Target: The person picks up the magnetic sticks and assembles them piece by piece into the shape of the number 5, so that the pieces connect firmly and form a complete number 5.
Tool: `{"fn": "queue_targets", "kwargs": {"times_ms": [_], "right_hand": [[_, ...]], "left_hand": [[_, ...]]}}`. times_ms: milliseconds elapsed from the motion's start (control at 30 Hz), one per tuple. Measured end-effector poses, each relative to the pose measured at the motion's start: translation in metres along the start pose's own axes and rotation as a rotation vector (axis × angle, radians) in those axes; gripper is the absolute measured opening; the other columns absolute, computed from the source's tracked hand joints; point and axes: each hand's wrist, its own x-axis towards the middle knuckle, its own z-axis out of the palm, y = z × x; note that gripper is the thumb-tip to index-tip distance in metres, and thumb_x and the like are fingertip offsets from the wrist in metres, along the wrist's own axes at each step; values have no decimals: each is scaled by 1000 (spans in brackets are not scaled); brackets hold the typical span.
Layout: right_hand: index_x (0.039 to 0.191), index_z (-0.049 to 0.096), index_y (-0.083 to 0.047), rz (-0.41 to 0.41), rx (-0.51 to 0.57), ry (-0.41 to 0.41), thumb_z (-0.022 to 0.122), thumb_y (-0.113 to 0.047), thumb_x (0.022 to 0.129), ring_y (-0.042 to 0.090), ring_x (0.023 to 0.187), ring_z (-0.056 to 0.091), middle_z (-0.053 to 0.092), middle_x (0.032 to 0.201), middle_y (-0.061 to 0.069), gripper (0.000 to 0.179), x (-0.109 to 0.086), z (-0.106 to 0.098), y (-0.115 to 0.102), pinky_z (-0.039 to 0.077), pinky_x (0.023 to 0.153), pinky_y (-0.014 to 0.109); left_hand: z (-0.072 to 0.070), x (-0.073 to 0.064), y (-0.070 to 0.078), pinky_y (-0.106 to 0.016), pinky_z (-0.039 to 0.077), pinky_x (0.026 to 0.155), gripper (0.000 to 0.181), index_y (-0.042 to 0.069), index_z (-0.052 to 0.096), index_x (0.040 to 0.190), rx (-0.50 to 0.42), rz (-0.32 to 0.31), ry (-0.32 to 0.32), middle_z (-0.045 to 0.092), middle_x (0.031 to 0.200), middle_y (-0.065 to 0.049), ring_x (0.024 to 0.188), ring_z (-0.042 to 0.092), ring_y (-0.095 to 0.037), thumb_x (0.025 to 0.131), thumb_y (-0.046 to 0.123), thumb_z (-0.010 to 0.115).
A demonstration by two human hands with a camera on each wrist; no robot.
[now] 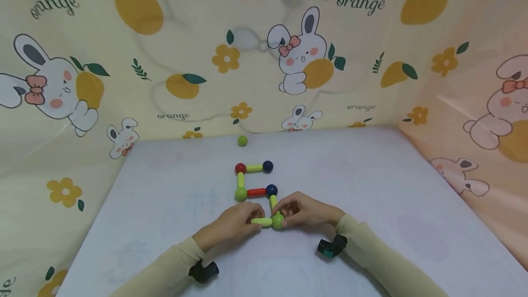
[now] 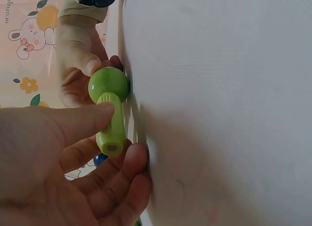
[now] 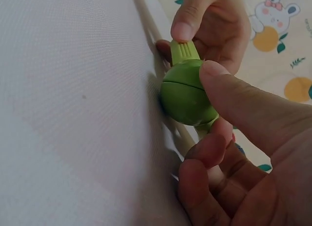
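My left hand (image 1: 236, 224) pinches a yellow-green rod (image 1: 261, 222) between thumb and fingers; its free end with a grey dot shows in the left wrist view. The rod's other end meets a green ball (image 3: 187, 92), which my right hand (image 1: 310, 210) grips with thumb and fingers. From that ball another yellow-green rod (image 1: 273, 201) runs up to a dark blue ball (image 1: 271, 190). A red rod (image 1: 256, 192) links it to a second green ball (image 1: 241, 194). Further rods lead to a red ball (image 1: 240, 168) and another dark blue ball (image 1: 267, 166).
A loose green ball (image 1: 242, 140) lies near the table's back edge. The white table (image 1: 173, 182) is backed by a cloth (image 1: 255, 81) printed with rabbits and oranges. A small black camera (image 1: 204, 272) is strapped at each wrist.
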Motion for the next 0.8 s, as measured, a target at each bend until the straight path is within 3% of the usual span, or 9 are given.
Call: {"fn": "queue_targets", "kwargs": {"times_ms": [200, 400, 567, 800], "right_hand": [[120, 69, 1, -26, -4, -8, 73, -6, 91, 4, 72, 49, 55, 83, 4, 31, 1, -1, 2, 42, 64, 15], [120, 69, 2, -24, 2, -12, 73, -6, 91, 3, 72, 48, 54, 80, 12, 30, -2, 2, 2, 41, 64, 15], [120, 69, 0, -8, -7, 1, 74, -7, 90, 3, 74, 49, 54, 81, 6, 31, -4, 3, 0, 42, 66, 15], [120, 71, -4, 6, -31, 3, 75, -10, 90, 3, 74, 49, 53, 82, -4, 31, -1, -1, 0, 42, 66, 15]], "left_hand": [[-18, -2, -2, -26, 48, 67, 17, 13, 67, 110, -42, -18, 5, 63, 91, 4, 78, 56, -12, 96, 22, 69], [-49, 6, -12, -24, 51, 74, 17, 10, 66, 114, -166, 12, 171, 66, 101, -1, 84, 59, -15, 101, 20, 63], [-73, 22, -32, -28, 51, 77, 21, 5, 65, 117, -253, -25, 298, 68, 110, -13, 88, 62, -23, 103, 19, 59], [-95, 51, -56, -27, 50, 75, 26, 2, 62, 122, -236, -118, 366, 66, 117, -18, 91, 63, -27, 105, 21, 55]]}}
